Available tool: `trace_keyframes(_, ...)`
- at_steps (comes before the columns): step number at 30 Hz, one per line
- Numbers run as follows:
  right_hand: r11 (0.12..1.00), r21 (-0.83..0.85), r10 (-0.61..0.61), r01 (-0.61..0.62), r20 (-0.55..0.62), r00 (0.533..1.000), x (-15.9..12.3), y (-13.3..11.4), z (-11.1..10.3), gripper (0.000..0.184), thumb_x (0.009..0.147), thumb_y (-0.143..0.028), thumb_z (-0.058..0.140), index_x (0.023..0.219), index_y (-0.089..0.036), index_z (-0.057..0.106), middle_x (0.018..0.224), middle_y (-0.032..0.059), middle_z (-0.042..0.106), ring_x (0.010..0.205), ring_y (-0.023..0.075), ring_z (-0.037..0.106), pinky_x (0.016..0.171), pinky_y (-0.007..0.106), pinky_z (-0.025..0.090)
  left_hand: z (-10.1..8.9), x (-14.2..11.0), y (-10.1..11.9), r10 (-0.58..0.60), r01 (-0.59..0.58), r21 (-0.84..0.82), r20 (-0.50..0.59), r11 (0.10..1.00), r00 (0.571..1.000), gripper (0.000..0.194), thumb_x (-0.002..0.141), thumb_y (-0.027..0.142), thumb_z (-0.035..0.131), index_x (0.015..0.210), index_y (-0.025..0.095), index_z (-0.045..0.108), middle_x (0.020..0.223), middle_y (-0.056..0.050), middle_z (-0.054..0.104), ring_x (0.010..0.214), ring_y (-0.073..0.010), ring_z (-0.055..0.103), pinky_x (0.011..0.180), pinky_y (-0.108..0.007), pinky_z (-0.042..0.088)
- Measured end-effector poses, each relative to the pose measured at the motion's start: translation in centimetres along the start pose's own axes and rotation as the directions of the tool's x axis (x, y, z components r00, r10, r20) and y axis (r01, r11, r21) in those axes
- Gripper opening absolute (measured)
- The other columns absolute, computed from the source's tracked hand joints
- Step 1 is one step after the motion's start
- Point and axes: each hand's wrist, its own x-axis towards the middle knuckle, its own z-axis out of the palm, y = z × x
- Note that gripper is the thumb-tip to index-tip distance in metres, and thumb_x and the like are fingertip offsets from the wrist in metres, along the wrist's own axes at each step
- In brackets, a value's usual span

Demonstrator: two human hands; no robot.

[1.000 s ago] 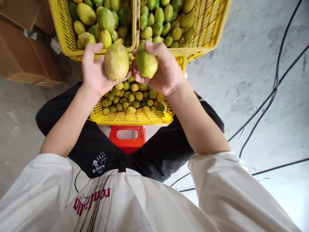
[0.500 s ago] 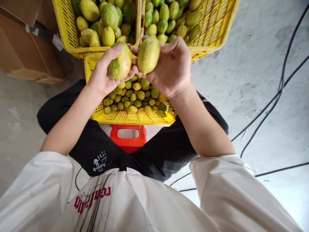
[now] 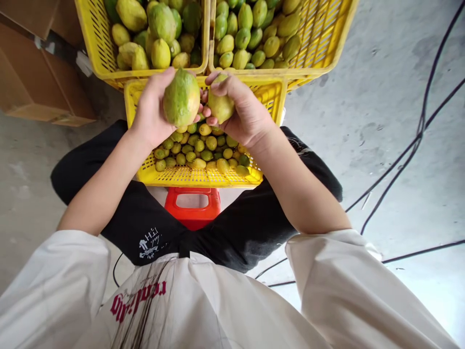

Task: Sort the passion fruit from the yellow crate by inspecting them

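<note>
A large green-yellow lemon (image 3: pixel 181 98) rests in my left hand (image 3: pixel 150 109), its fingers curled round the left side and underneath. Beside it, my right hand (image 3: pixel 249 109) grips a smaller yellow lemon (image 3: pixel 221 103), with the thumb lying across its top. The two fruits are close together but apart. Both hands are held over a yellow plastic crate (image 3: pixel 160 180), where many small green and yellow lemons (image 3: pixel 207 155) lie. My hands and forearms hide part of that crate.
Behind stand two more yellow crates, the left crate (image 3: pixel 89 36) with big lemons and the right crate (image 3: pixel 329 36) with greener ones. A red stool (image 3: pixel 192 213) shows under the near crate. Cardboard boxes (image 3: pixel 39 77) stand at left; black cables (image 3: pixel 423 121) cross the floor at right.
My right hand has moved down and turned, bringing its thumb over the yellow lemon. The lemon in my left hand has been turned, and the left thumb has slid off its front.
</note>
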Motion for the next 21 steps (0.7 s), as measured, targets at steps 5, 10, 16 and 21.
trace_keyframes(5,0.992,0.091,0.086,-0.090,0.052,0.995,-0.5,-1.6,-0.4,0.023,0.087,-0.035,0.047,0.101,-0.023,0.061,0.086,0.0016,0.072,0.075,0.0144,0.071,0.067,0.023,0.062,-0.5,0.0,0.6,-0.013,0.014,-0.063,0.024,0.998,1.000,0.035,0.101,0.040,0.051,0.112,0.023,0.079,0.111,-0.013,0.087,0.143,-0.0396,0.071,0.111,-0.049,0.066)
trace_keyframes(10,0.992,0.086,0.089,-0.090,0.010,0.996,-0.2,-1.9,-0.6,0.029,0.098,-0.024,0.036,0.106,-0.018,0.063,0.086,0.0040,0.076,0.076,0.0158,0.074,0.084,0.029,0.068,-0.9,0.6,0.2,0.028,-0.029,-0.063,-0.022,0.998,0.999,0.025,0.100,0.052,0.068,0.114,0.034,0.079,0.109,-0.007,0.087,0.146,-0.0356,0.071,0.098,-0.042,0.071)
trace_keyframes(16,0.990,0.067,0.125,-0.123,-0.039,0.991,0.1,-0.2,-0.1,0.013,0.105,-0.018,0.062,0.096,-0.026,0.066,0.087,-0.0004,0.076,0.081,0.0139,0.074,0.079,0.021,0.069,-0.2,0.5,-1.0,0.053,-0.057,-0.049,-0.079,0.997,0.995,0.023,0.100,0.051,0.073,0.094,0.029,0.075,0.112,-0.006,0.085,0.142,-0.0300,0.073,0.091,-0.031,0.071)
trace_keyframes(21,0.990,0.047,0.134,-0.131,-0.075,0.988,0.8,0.5,-0.6,0.021,0.098,-0.009,0.068,0.088,-0.027,0.065,0.089,0.0001,0.078,0.088,0.0135,0.072,0.086,0.020,0.068,-0.3,0.2,-1.2,-0.027,0.017,-0.111,-0.085,0.994,0.996,0.015,0.101,0.041,0.071,0.102,0.026,0.073,0.108,-0.008,0.082,0.139,-0.0302,0.074,0.098,-0.034,0.070)
